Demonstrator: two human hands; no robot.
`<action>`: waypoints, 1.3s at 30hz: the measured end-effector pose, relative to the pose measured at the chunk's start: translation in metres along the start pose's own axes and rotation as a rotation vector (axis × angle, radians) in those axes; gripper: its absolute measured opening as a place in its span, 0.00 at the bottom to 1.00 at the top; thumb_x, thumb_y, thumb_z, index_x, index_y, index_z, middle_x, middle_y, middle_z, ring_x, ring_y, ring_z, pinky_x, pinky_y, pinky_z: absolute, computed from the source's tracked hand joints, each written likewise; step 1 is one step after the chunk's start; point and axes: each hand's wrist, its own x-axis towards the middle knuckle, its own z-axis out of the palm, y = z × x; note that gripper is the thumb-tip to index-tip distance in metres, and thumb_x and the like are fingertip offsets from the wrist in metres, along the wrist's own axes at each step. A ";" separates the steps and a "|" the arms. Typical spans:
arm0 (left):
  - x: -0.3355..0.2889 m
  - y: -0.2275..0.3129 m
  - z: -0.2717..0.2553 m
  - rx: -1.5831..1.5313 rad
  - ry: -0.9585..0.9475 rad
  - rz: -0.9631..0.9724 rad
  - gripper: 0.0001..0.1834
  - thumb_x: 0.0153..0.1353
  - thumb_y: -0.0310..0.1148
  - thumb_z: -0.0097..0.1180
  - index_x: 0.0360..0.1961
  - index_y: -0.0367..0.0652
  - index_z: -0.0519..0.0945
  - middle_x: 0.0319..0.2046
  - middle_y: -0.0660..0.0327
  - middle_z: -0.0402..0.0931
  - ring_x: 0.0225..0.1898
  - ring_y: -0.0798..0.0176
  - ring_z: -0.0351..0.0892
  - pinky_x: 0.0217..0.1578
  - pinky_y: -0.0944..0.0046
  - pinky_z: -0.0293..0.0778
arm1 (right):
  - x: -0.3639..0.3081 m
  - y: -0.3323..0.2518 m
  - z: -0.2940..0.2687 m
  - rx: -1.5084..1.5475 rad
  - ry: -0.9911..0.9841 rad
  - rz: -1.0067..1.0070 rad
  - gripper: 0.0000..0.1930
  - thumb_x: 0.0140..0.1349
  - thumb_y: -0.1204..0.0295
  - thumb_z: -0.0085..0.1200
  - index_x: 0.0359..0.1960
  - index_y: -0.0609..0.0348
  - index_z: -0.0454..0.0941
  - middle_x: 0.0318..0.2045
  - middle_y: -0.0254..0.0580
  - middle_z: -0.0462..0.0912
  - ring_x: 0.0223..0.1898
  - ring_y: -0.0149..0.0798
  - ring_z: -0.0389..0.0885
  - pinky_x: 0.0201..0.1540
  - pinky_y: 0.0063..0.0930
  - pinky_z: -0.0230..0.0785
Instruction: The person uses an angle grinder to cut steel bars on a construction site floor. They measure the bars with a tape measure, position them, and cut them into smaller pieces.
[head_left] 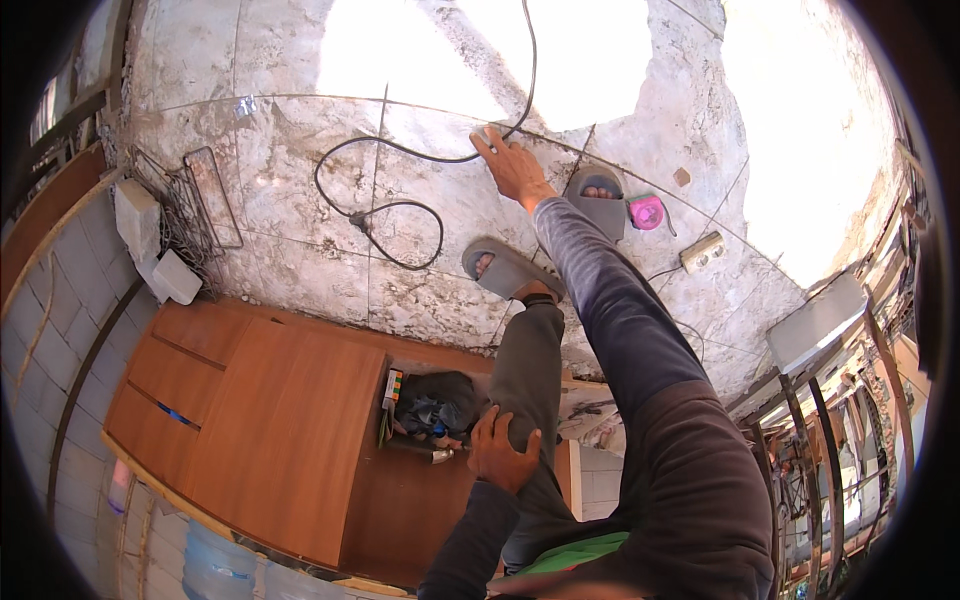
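My right hand [514, 167] reaches down to the floor with its fingers closed on a black power cable [400, 147]. From this grip the cable runs away toward the far edge and also curls left into a loop, where a black plug [360, 221] lies. My left hand [505, 450] rests on my bent knee, fingers spread, holding nothing. A pink tape measure [647, 212] lies right of my right sandal [600, 203]. Beyond it to the right is a white power strip [703, 253] with a thin cord.
A brown wooden cabinet [270, 430] stands at the left, its open compartment holding a dark bag [437, 405]. Concrete blocks [138, 220] and tangled wire [180, 190] are at the far left. Metal bars [828, 460] and a grey slab [818, 320] line the right. Bright sunlight covers the far floor.
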 end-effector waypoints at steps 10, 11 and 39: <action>-0.005 -0.019 0.007 -0.060 -0.002 -0.004 0.23 0.48 0.41 0.64 0.44 0.41 0.78 0.56 0.53 0.69 0.58 0.47 0.68 0.53 0.48 0.69 | -0.112 0.049 -0.008 0.014 -0.099 -0.148 0.08 0.54 0.65 0.58 0.28 0.56 0.81 0.35 0.42 0.76 0.43 0.46 0.76 0.47 0.39 0.67; -0.008 -0.019 0.008 -0.050 -0.007 -0.002 0.23 0.48 0.41 0.65 0.43 0.41 0.78 0.56 0.53 0.70 0.57 0.48 0.69 0.53 0.49 0.69 | -0.137 0.056 -0.017 0.012 -0.131 -0.127 0.09 0.53 0.64 0.58 0.28 0.56 0.81 0.35 0.41 0.76 0.43 0.46 0.75 0.48 0.39 0.66; -0.007 0.001 -0.010 0.041 -0.261 -0.114 0.30 0.54 0.52 0.57 0.53 0.45 0.74 0.56 0.57 0.68 0.59 0.51 0.67 0.56 0.47 0.65 | -0.412 0.202 -0.184 -0.486 -0.885 0.808 0.10 0.57 0.69 0.53 0.38 0.49 0.85 0.41 0.41 0.85 0.43 0.42 0.84 0.42 0.32 0.76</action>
